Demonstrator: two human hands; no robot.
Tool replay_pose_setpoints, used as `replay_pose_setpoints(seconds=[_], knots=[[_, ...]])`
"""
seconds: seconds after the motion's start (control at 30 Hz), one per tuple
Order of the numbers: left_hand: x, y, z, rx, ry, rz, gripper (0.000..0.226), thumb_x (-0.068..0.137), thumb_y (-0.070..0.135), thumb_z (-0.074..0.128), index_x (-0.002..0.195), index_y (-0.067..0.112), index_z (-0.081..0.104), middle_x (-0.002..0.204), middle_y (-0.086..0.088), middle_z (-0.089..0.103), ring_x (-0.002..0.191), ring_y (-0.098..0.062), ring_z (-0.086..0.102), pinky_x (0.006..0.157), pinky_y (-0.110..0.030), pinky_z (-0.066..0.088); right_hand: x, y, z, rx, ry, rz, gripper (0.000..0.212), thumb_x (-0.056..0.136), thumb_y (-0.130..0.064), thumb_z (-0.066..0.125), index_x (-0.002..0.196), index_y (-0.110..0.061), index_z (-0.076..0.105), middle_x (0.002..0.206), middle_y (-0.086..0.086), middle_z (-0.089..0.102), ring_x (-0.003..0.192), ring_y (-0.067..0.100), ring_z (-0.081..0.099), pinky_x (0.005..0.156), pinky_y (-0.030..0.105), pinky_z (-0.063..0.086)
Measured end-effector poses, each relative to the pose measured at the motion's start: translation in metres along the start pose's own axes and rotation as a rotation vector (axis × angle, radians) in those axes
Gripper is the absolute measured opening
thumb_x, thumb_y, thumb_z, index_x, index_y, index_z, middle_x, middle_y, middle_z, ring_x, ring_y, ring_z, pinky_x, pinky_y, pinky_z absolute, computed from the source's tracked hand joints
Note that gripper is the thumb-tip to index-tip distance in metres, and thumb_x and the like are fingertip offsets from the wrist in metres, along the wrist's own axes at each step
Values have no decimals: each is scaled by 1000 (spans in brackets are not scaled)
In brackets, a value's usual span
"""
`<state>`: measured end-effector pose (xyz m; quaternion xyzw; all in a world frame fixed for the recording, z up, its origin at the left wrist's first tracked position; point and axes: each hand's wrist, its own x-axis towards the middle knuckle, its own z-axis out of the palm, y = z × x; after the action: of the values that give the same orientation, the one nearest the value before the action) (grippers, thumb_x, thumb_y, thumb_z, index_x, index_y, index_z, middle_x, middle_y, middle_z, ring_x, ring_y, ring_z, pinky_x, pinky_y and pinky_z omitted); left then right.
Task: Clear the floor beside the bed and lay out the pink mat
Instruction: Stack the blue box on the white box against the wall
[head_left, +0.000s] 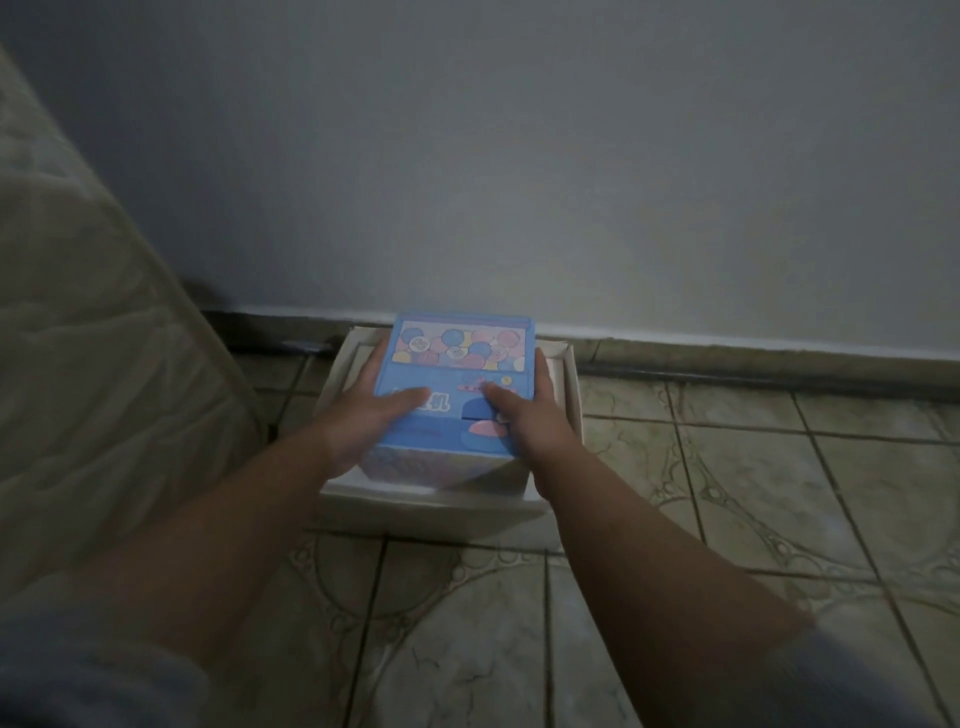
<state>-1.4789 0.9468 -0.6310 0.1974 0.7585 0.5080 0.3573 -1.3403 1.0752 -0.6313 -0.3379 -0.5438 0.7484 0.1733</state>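
Observation:
A blue box (457, 364) printed with coloured balls sits inside a shallow white open box (431, 501) on the tiled floor, close to the wall. My left hand (366, 415) grips the blue box's left side, thumb lying across its top. My right hand (524, 410) clasps its right side, thumb also on top. The bed (88, 322) with a pale quilted mattress stands to the left of the boxes. No pink mat is in view.
A grey-white wall (519, 156) with a dark skirting strip (727, 364) runs behind the boxes. Patterned beige tiles (727, 519) stretch to the right and toward me. A small bluish object (304, 345) lies by the skirting near the bed.

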Motion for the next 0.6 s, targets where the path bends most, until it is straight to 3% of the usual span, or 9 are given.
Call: replay_pose_setpoints(seconds=[0.1,0.17,0.23,0.27,0.33,0.4,0.5,0.6], knots=[[0,6,-2,22,12,-4,61,83,23,69,132,40,38,111,4,64,94,-21,66,72,-36,56,-7,-6,-3,38,-1,6,62,88,-12,62,140,-25,32,135,9,53,105,27,63,65,30,58],[-3,18,-1,18,39,-44,48,83,19,68,126,27,49,114,-8,65,88,-25,67,73,-39,55,-22,-16,-15,-44,83,11,67,87,-26,63,144,-33,28,140,-4,43,119,20,52,80,25,51],[-13,37,7,62,165,-41,33,87,17,63,117,23,52,116,-15,63,78,-20,65,64,-32,51,-45,-28,-40,-180,221,-1,70,86,-36,63,145,-38,26,146,-2,41,130,18,42,96,25,37],[-20,48,16,119,222,-25,34,89,20,62,121,23,52,121,-16,61,82,-21,64,67,-32,51,-62,-35,-56,-230,269,4,68,86,-36,62,145,-37,28,148,-1,40,133,17,39,99,24,33],[-41,78,44,295,264,-7,50,88,26,62,135,25,45,135,-10,51,110,-24,57,86,-35,51,-101,-48,-89,-307,323,51,64,88,-35,60,145,-33,30,150,0,38,136,17,35,108,28,30],[-70,116,83,308,187,-6,58,88,23,62,141,25,38,139,-5,45,120,-21,49,85,-29,53,-152,-63,-121,-410,358,136,58,91,-32,56,144,-24,34,150,5,37,137,19,35,112,30,27],[-122,182,152,367,-17,19,53,90,20,59,139,20,42,142,-7,48,122,-25,50,91,-32,44,-237,-98,-165,-579,444,279,44,95,-29,50,135,-13,47,140,11,48,126,22,47,99,24,33],[-188,270,219,498,-189,170,50,88,20,60,136,15,46,140,-9,51,123,-25,51,100,-31,39,-322,-169,-205,-652,542,348,35,95,-29,47,124,-11,56,125,11,61,114,24,56,86,24,38]])
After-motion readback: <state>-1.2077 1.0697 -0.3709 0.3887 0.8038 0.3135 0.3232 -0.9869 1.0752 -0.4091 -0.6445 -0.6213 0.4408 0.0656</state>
